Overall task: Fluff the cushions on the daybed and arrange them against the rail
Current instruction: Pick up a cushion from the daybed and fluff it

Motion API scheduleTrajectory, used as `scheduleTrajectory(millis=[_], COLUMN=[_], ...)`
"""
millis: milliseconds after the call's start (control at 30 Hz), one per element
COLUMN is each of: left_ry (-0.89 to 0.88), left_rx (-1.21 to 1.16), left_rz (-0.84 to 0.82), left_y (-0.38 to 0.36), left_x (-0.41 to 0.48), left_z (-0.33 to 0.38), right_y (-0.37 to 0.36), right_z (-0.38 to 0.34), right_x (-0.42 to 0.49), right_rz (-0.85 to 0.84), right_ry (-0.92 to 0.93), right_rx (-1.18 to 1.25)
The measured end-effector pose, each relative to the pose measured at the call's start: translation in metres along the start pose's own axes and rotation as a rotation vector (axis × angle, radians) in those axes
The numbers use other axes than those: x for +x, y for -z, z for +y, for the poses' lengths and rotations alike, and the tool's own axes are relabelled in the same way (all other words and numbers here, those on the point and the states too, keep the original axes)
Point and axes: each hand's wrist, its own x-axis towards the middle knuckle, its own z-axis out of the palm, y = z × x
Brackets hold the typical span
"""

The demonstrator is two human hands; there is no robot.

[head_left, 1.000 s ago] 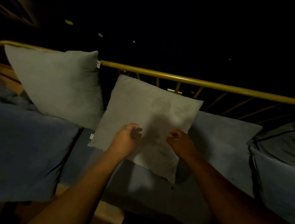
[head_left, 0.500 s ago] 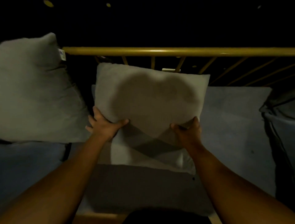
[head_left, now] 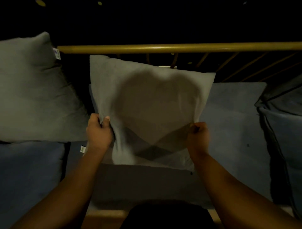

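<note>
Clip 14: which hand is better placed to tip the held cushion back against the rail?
Neither alone, slightly the left. Both hands grip the grey cushion by its lower edge. The left hand bunches more fabric; the right hand pinches only a corner. The rail runs just behind the cushion's top.

Dim light from behind the viewer leaves everything beyond the daybed black except a few small pale specks (head_left: 40, 2) near the top edge, while a strip of tan wooden frame (head_left: 104, 215) shows along the daybed's near edge.
</note>
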Motion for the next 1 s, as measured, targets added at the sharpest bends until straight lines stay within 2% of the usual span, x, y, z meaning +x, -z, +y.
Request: scheduleTrajectory(millis=[100, 200, 433, 600, 767, 867, 933, 1000], left_ry=[0.010, 0.060, 0.261, 0.408, 0.272, 0.258, 0.330, 0.482], left_rx=[-0.009, 0.054, 0.191, 0.271, 0.218, 0.269, 0.154, -0.009], left_rz=[-0.025, -0.040, -0.062, -0.168, -0.265, -0.342, -0.272, -0.201], left_y=[-0.002, -0.006, -0.027, -0.034, -0.039, -0.049, -0.055, -0.062], left_x=[-0.029, -0.064, -0.133, -0.144, -0.131, -0.120, -0.114, -0.108], left_z=[0.010, 0.012, -0.016, -0.030, -0.035, -0.036, -0.037, -0.039], right_y=[0.026, 0.053, 0.095, 0.102, 0.092, 0.085, 0.080, 0.079], right_z=[0.018, 0.038, 0.080, 0.096, 0.086, 0.077, 0.074, 0.076], right_x=[-0.005, -0.009, -0.032, -0.025, -0.021, -0.019, -0.011, 0.004], right_rz=[0.018, 0.015, -0.010, -0.135, -0.181, -0.339, -0.347, -0.302], right_ry=[0.027, -0.040, -0.056, -0.122, -0.117, -0.002, -0.067, -0.270], right_rx=[-0.018, -0.041, -0.077, -0.144, -0.132, -0.393, -0.359, -0.212])
